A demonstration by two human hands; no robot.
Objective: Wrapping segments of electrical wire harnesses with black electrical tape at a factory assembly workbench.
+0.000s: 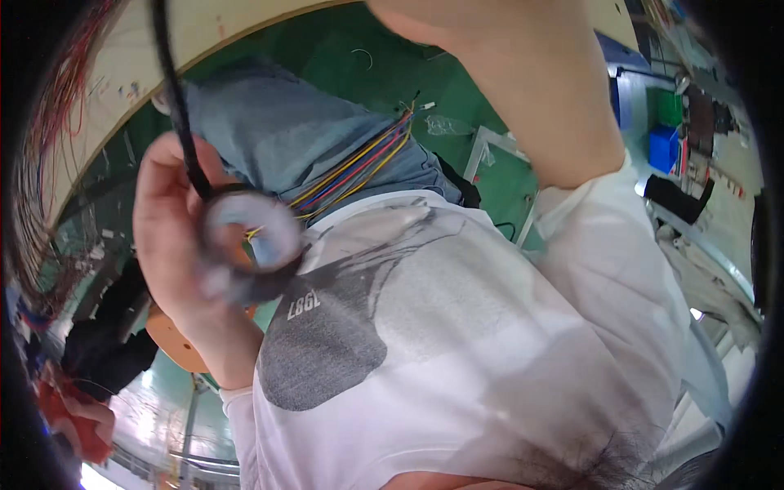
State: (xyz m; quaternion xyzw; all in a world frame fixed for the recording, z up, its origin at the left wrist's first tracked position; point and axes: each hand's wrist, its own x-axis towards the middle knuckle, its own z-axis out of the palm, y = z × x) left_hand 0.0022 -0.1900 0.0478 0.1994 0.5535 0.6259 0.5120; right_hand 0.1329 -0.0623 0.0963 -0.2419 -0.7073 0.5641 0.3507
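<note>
Tape roll [249, 245], a blurred whitish ring with a dark rim, sits close to the camera at the left of the view, just below where a thick black cable [175, 98] runs down from the top edge and meets it. The left hand [175, 237] is curled around the roll's left side, fingers bent and closed on it, apparently pinching both roll and cable together so the ring stays tight against the cable. That hand is raised, its wrist pointing down toward a white sleeve cuff. The right arm [523, 90] reaches up and out of the top edge, forearm bare below a white short sleeve; its hand is cut off by the frame, so I cannot tell whether it grips anything. A bundle of coloured wires [359, 167], yellow, red and blue, crosses a grey trouser leg behind the roll. A white shirt [457, 343] with a dark print fills the middle, and green floor [359, 73] shows beyond.
</note>
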